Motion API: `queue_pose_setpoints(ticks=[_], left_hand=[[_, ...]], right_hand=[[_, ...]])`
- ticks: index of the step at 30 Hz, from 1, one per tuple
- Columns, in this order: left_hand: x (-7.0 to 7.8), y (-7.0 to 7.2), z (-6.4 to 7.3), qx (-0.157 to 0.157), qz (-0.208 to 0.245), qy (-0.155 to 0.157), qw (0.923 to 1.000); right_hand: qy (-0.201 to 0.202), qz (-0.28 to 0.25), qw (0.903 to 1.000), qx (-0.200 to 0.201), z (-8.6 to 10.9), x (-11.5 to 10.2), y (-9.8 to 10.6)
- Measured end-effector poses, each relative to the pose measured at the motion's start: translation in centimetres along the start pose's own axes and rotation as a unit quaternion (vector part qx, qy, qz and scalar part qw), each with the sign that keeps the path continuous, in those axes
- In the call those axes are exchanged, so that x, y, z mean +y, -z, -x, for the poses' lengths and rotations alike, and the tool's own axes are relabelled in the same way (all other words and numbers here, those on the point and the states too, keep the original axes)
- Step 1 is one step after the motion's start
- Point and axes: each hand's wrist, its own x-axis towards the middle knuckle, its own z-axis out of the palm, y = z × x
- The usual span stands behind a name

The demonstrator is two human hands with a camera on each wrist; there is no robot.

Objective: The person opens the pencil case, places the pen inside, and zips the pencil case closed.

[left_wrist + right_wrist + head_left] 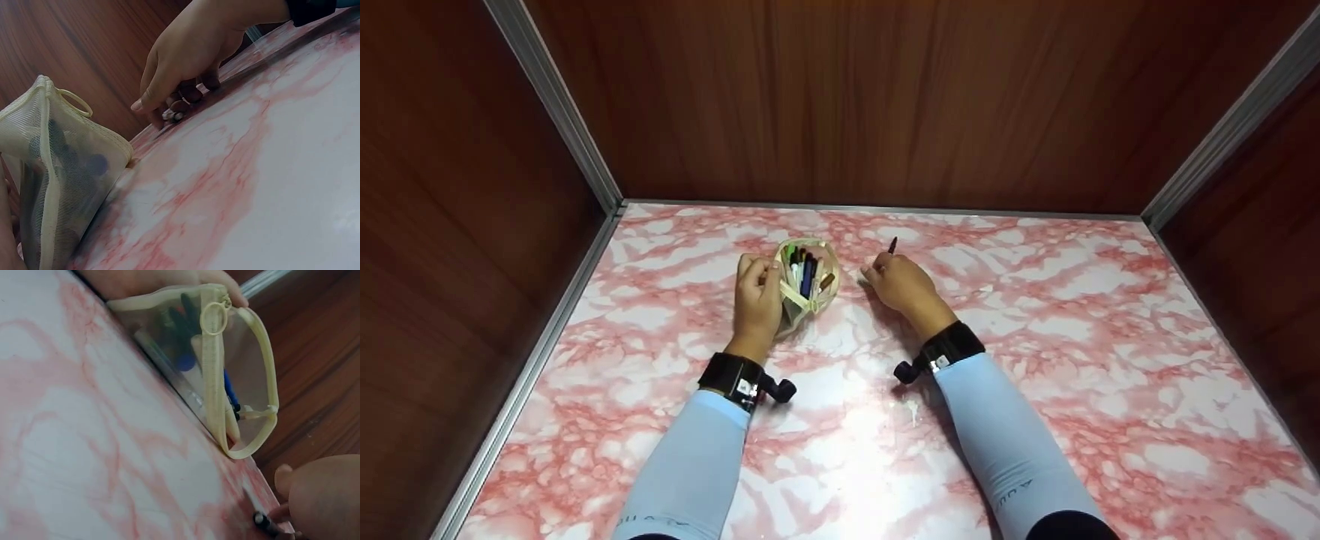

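A pale yellow mesh pencil pouch [787,319] sits unzipped on the tabletop with several pens and markers [807,276] inside. My left hand [757,296] pinches the pouch's left side near its rim. To the right of the pouch, my right hand [904,286] holds a dark pen [893,245] low over the table, its far end sticking out past the knuckles. In the right wrist view, one end of this pen [264,523] shows beside the fingers. A ring pull [214,319] hangs from the pouch's zipper.
The table [855,450] has a red and white marbled top. Dark wood panels [840,105] with metal edge strips [566,135] close it in at the back and on both sides.
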Motion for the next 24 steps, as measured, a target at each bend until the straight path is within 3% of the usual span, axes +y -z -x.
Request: queue_pose_setpoints(ticks=[8, 18, 24], left_hand=[[0.1, 0.1, 0.0, -0.009, -0.003, 0.016, 0.9998], [0.1, 0.0, 0.0, -0.007, -0.006, 0.012, 0.9999], [0.2, 0.0, 0.1, -0.010, -0.004, 0.019, 0.9998]], right_hand=[[-0.043, -0.015, 0.9989, -0.011, 0.5, 1.5, 1.5], [-0.053, -0.023, 0.9977, -0.035, 0.6, 3.6, 3.4], [-0.047, -0.020, 0.9983, -0.026, 0.5, 4.0, 3.5]])
